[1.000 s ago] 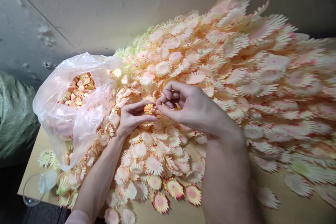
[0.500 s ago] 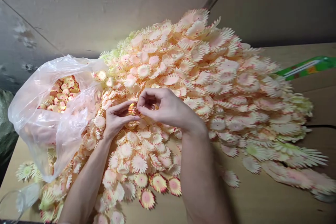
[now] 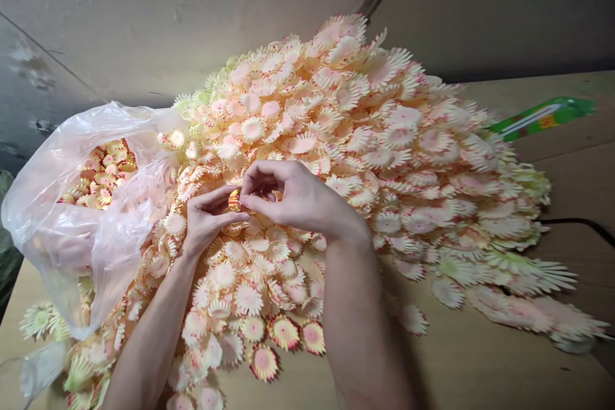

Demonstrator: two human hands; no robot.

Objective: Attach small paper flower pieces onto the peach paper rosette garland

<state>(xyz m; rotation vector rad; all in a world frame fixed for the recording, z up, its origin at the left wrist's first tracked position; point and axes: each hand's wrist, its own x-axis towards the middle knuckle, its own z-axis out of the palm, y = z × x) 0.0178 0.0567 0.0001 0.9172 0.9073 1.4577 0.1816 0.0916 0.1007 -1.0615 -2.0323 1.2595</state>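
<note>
A small yellow flower piece with red edges (image 3: 234, 200) is held upright between the thumb and fingers of my left hand (image 3: 206, 216). From the right, my right hand (image 3: 295, 197) meets it with thumb and forefinger pinched together, and its other fingers are curled. Whatever is inside that right pinch is too small to make out. Both hands hover over a big heap of cut flower pieces (image 3: 307, 141), pale pink and cream with fringed edges. Below the hands, a few red-edged flower pieces (image 3: 283, 332) lie on the table.
At the left, a clear plastic bag (image 3: 62, 256) holds many small red-and-yellow flower pieces (image 3: 109, 170). A green packet (image 3: 545, 118) sticks out behind the heap at the right, near a black cable (image 3: 586, 225). A wall (image 3: 216, 6) rises behind the wooden table (image 3: 480, 365).
The whole view has shifted slightly, so everything appears a little farther left. My hands keep nearly the same pose around the small flower piece.
</note>
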